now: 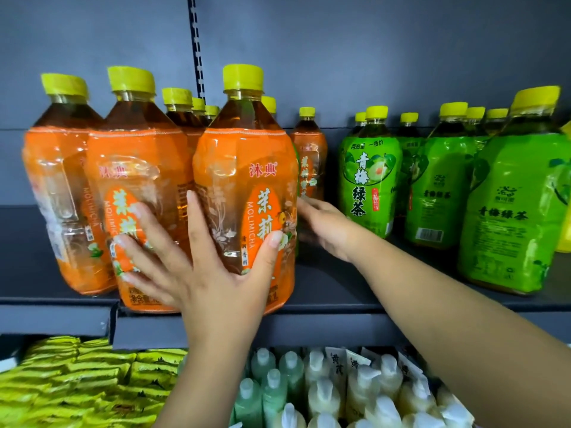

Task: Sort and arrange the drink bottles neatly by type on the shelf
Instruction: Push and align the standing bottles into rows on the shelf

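Note:
Orange-labelled tea bottles with yellow caps stand at the left of the dark shelf (pixel 340 293). The front orange bottle (pixel 247 168) stands at the shelf's front edge. My left hand (pixel 210 273) grips its lower part between forefinger and thumb, and the other fingers lie spread on the neighbouring orange bottle (pixel 136 168). My right hand (pixel 327 230) reaches in beside the front bottle's right side, its fingertips hidden behind it. A thin green strip shows along that same edge. A further orange bottle (pixel 309 156) stands at the back. Green-labelled tea bottles (pixel 369 180) fill the right.
A large green bottle (pixel 509 211) stands near the front edge at the right, with something yellow (pixel 565 236) beyond it. A slotted upright (pixel 197 57) runs up the grey back wall. Below are yellow-green packets (pixel 77 375) and several pale capped bottles (pixel 324 390).

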The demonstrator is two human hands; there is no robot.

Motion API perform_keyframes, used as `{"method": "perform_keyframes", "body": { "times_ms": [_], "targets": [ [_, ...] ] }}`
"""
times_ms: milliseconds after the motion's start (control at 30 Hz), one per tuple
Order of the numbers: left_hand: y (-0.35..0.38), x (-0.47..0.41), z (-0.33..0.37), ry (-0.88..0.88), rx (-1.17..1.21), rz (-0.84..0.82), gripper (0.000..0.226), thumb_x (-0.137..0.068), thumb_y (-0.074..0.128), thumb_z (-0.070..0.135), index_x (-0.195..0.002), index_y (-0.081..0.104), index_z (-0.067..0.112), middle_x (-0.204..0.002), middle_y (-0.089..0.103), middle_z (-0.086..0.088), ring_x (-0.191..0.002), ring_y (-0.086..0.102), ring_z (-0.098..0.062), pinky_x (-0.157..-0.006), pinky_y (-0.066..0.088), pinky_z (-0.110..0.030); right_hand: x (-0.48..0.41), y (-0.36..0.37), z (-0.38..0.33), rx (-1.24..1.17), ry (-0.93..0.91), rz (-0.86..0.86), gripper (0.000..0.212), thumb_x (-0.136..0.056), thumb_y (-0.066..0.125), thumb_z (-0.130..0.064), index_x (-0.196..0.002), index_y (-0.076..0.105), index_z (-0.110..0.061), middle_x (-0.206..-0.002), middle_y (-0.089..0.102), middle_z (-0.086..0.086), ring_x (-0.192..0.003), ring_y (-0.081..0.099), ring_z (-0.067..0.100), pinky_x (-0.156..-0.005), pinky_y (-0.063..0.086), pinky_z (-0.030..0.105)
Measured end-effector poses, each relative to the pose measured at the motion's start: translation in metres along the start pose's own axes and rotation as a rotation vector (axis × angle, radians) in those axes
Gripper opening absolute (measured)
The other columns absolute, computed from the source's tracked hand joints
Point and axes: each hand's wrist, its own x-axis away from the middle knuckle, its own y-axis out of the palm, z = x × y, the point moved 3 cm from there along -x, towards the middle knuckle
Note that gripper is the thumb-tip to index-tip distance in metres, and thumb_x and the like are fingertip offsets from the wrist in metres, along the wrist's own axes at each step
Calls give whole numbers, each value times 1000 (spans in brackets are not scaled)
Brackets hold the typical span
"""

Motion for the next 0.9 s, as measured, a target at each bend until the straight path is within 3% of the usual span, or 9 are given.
{"method": "perform_keyframes", "body": {
  "times_ms": [167,267,367,500,533,600,700,767,900],
  "targets": [
    [-2,0,2,9,12,-13,94,-70,34,81,-142,27,22,-153,7,-24,-137,-1,-49,-105,-6,-63,24,-19,-5,174,-65,137,58,-80,57,-51,-128,52,-18,-112,61,-8,-104,56,10,-95,44,30],
    [-2,-1,1,6,-2,-14,93,-71,33,81,-142,27,21,-152,8,-25,-136,0,-51,-104,-5,-64,45,-40,3,99,-123,315,54,-79,61,-48,-120,58,-13,-107,63,-4,-94,58,8,-85,46,25],
    [-2,0,2,-1,-18,-37,95,-70,34,81,-144,24,23,-153,6,-24,-137,-2,-50,-105,-6,-63,64,-55,14,59,-145,608,78,-62,66,-65,-118,59,-11,-116,63,2,-107,59,18,-98,45,36],
    [-2,-1,1,-11,-21,-56,94,-68,35,80,-144,21,26,-154,4,-22,-137,-3,-48,-106,-7,-60,101,-55,3,453,-347,1140,54,-82,63,-37,-127,50,-10,-130,48,11,-122,44,27,-101,28,30],
    [-2,-1,1,-14,-25,-59,94,-68,36,80,-144,20,27,-154,3,-21,-138,-3,-47,-106,-7,-60,108,-44,-4,477,-483,1144,52,-82,61,-36,-125,51,-9,-127,49,9,-119,46,28,-99,29,28],
    [-3,-1,-1,-10,-19,-65,93,-69,31,82,-144,19,28,-155,2,-18,-139,-4,-43,-106,-7,-57,112,-12,-15,371,-654,892,60,-75,54,-48,-124,50,-16,-121,48,-3,-114,50,17,-95,36,22],
    [-13,1,-6,22,168,-51,86,-75,18,81,-143,18,29,-152,4,-2,-140,-2,-24,-109,-3,-54,98,38,-23,100,-494,392,83,-56,58,-65,-130,30,-40,-138,37,-13,-125,40,4,-103,37,26],
    [-26,-3,-16,30,348,-1,82,-79,24,77,-141,16,24,-146,11,-2,-136,8,-11,-110,6,-49,88,54,-27,23,-386,195,92,-57,73,-55,-132,20,-45,-133,40,-16,-120,44,3,-98,41,27],
    [-43,-30,-39,-103,342,9,101,-66,50,72,-144,20,15,-146,23,-14,-135,20,-15,-108,13,-30,74,53,-24,-91,-313,165,79,-68,77,-32,-127,26,-43,-114,51,-22,-98,51,-7,-76,44,15]
  ]
}}
